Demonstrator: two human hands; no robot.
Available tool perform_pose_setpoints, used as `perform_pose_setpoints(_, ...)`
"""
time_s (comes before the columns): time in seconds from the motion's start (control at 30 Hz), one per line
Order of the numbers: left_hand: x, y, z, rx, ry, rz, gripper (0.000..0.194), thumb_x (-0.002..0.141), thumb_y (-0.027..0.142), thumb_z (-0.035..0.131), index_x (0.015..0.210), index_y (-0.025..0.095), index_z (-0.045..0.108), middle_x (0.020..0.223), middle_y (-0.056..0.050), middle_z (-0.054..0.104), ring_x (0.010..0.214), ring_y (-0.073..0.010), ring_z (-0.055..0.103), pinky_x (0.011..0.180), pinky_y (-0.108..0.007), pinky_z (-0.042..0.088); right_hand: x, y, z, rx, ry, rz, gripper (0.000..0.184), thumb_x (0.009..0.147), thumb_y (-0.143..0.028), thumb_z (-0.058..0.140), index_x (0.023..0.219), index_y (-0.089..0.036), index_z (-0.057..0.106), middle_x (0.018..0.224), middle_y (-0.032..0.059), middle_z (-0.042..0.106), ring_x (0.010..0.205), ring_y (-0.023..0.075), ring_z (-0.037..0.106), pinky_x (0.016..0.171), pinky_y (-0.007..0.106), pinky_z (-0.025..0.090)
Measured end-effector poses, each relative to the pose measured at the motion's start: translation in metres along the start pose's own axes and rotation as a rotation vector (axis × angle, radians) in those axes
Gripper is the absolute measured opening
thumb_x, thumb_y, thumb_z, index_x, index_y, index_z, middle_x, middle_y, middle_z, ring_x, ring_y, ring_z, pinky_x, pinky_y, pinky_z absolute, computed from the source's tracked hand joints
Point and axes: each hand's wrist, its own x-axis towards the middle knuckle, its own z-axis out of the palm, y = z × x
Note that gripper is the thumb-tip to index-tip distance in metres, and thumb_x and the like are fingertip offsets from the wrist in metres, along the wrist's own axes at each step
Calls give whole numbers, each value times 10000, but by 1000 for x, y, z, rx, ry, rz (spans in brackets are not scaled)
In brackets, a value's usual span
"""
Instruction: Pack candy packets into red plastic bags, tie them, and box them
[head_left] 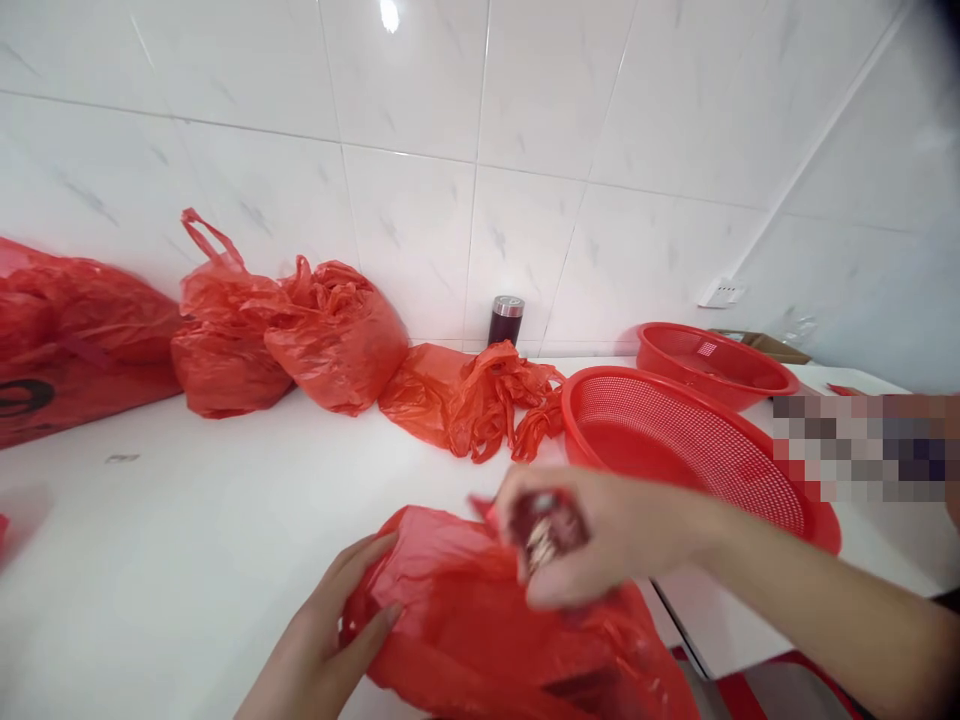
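Note:
In front of me a red plastic bag [465, 610] lies with its mouth spread wide. My left hand [330, 620] grips the left side of its rim, the thumb inside and the fingers along the outside. Over the bag's right part, my right hand [607, 530] has its fingers curled around a small dark-red packet [553, 533] with a pale printed patch. Motion blurs that hand and the packet. A dark patch shows low in the bag, too unclear to name.
Filled red bags [330, 340] line the tiled wall on the left. Crumpled red bags [480, 395] lie beside a dark tumbler [505, 320]. A red perforated basket [720, 450] stands right, with a red basin [712, 365] behind it. A gap [679, 630] divides the tabletops.

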Motion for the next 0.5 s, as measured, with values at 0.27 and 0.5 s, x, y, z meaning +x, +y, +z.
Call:
perform_pose_setpoints(0.27,19,13,-8,34,-60,79,528,867,213,464,1382,326,461,1472,-35,421,1330,-235,431,1113,-405,357,29,14,21,-671,3,-67,383,799,-398,648,1160,-277,605,1220,68,570,1084,266,570,881,388,464)
perform_pose_setpoints(0.5,11,19,-11,-88,-41,44,489,872,326,503,1359,350,474,1473,-31,409,1159,-241,571,664,-222,584,-31,57,-84,-630,628,210,499,815,-496,595,1259,-271,559,1314,73,563,1166,269,547,950,379,446)
